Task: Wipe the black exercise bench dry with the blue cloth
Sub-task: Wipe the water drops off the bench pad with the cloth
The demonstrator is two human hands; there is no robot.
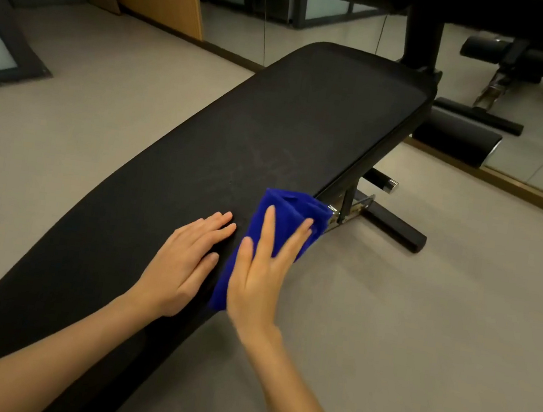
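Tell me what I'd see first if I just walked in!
The bright blue cloth jumps out, lying at the right edge of the bench under the flat right hand. The long black bench runs across the middle of the view, with the left hand resting flat on it beside the cloth. Faint smears show just beyond the cloth.
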